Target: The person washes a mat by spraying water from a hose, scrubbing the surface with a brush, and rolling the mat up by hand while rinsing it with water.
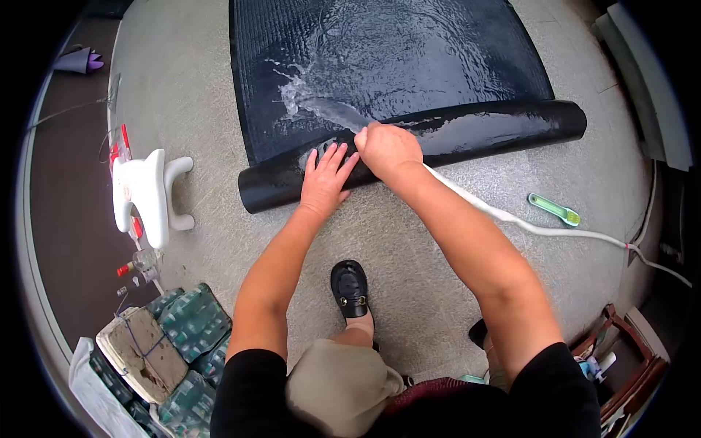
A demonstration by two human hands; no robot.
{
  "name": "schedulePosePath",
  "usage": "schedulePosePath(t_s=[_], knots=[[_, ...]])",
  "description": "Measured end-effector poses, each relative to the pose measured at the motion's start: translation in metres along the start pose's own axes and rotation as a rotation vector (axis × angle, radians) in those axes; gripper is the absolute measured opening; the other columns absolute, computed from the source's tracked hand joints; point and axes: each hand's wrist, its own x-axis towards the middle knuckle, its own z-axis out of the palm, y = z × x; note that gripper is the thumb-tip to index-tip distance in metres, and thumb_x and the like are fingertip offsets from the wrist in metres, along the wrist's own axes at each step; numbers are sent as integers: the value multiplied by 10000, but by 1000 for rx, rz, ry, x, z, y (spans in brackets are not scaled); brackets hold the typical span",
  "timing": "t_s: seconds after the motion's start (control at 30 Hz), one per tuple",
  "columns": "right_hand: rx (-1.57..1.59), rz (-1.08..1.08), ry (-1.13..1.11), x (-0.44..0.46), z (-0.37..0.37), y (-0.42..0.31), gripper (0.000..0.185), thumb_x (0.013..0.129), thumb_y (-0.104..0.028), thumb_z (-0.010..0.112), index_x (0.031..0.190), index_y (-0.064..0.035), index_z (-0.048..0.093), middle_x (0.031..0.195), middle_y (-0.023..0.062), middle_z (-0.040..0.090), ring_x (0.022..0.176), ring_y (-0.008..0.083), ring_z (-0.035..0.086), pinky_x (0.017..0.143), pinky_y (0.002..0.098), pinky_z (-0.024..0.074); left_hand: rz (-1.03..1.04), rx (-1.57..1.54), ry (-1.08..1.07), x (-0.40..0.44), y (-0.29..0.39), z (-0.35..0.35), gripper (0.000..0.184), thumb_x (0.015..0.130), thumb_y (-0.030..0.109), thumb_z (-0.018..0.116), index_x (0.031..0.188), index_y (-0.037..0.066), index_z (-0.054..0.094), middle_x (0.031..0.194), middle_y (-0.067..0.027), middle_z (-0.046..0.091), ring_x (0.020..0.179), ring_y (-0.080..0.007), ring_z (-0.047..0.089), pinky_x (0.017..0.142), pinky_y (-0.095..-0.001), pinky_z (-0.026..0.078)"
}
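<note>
A black ribbed mat [409, 58], wet and partly rolled up, lies on the floor with its roll [504, 131] toward me. My left hand [326, 175] rests on the roll, fingers spread. Just right of it, my right hand [391, 151] is wrapped round a white hose [504, 214], close to its outlet. Water [321, 106] streams out to the left and splashes on the flat part of the mat. The hose trails away to the right along the floor. A green-handled brush [555, 209] lies near it.
At the left stand a white plastic stool [142, 191] and some bottles [144, 260]. Wrapped packs of green bottles [193, 321] with a tied foam box [142, 354] sit at the lower left. A brown wooden frame [624, 365] is at the lower right. My shoe [350, 286] is on the wet floor.
</note>
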Motion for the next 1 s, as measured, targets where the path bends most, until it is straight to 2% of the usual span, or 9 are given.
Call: schedulePosePath(t_s=[0.2,0.3,0.43,0.47,0.57,0.67,0.87,0.93,1.0], knots=[[166,178,50,19,24,-16,410,958,-322,411,962,-8,675,906,218,700,869,382,684,799,455,531,35,-126,-75,22,-25,-17,791,634,253,847,1344,177,507,1455,-80,435,1359,-273,407,1121,-521,325],[152,258,110,14,33,-9,412,968,-340,412,954,-7,653,887,218,698,854,384,682,789,463,529,-25,-257,-332,46,-39,-44,806,739,257,792,1451,259,415,1505,-48,409,1379,-223,395,1158,-426,305],[147,273,151,10,37,-1,386,974,-340,434,915,-8,623,863,231,690,830,391,677,770,484,521,-13,-500,-533,91,-74,-63,847,709,250,815,1457,253,419,1281,-110,621,1168,-302,582,1027,-363,431],[143,273,149,13,37,-1,386,974,-340,434,915,-8,623,863,231,690,830,391,677,770,484,521,-65,-419,-576,99,-78,-65,871,692,301,832,1458,266,419,1359,-86,568,1257,-290,517,1079,-407,381],[128,282,194,26,28,11,397,981,-344,426,927,-2,620,858,232,689,829,389,677,765,480,523,-38,46,-82,83,-77,-61,980,564,502,830,1437,270,450,1520,-57,381,1406,-276,331,1135,-570,241],[120,310,218,45,14,27,410,992,-360,413,950,-7,619,877,228,694,837,382,680,767,475,526,-180,154,474,48,-75,-34,874,560,598,774,1323,228,562,1376,-57,495,1299,-279,439,1080,-529,311],[56,249,188,75,15,43,462,1005,-416,385,995,-22,627,933,195,705,896,364,683,812,447,530,-634,183,743,0,-80,-3,819,705,589,754,1349,136,525,1324,-110,511,1262,-323,461,1051,-519,331],[36,258,178,83,14,44,459,1006,-411,385,990,-22,627,941,193,707,899,360,683,816,440,532,-936,208,801,-31,-110,3,839,762,559,741,1378,59,466,1388,-151,441,1308,-353,395,1075,-519,303],[66,269,187,88,12,43,450,998,-400,391,987,-20,632,943,199,705,912,362,679,823,444,528,-1127,-182,749,-69,-168,36,747,837,530,694,1312,-16,511,1325,-175,515,1234,-328,485,1046,-447,370]])
